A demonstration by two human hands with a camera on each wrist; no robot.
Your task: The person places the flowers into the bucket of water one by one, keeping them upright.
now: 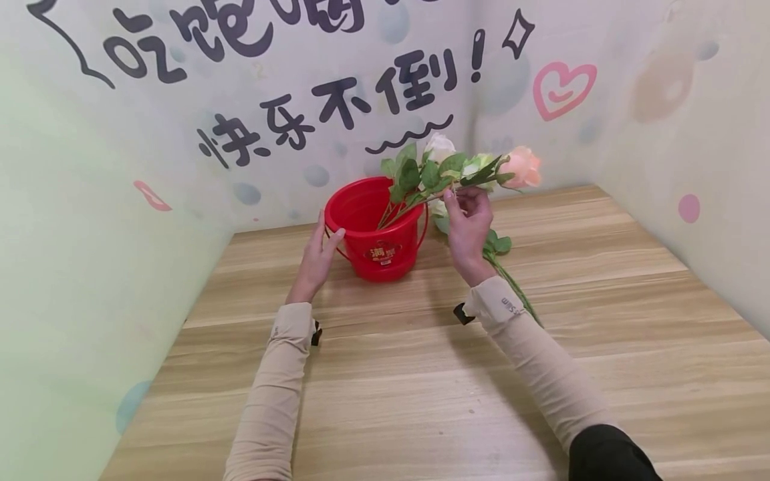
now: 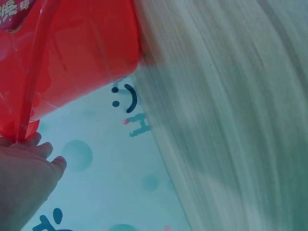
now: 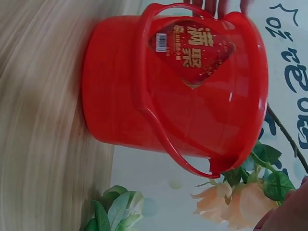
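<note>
A red bucket with a hanging handle stands upright on the table. My left hand grips its left side near the rim, and the fingers show beside the handle's end in the left wrist view. My right hand pinches a rose stem right of the rim. That stem slants from the bucket towards a peach-pink rose. A white rose and a pale green one lean out with leaves around them; their stems partly overlap. In the right wrist view, my right hand shows only partly.
Another leafy flower stem lies on the wooden table under and behind the right forearm. Its pale bloom is partly hidden by the right hand. Printed walls close off the back and both sides.
</note>
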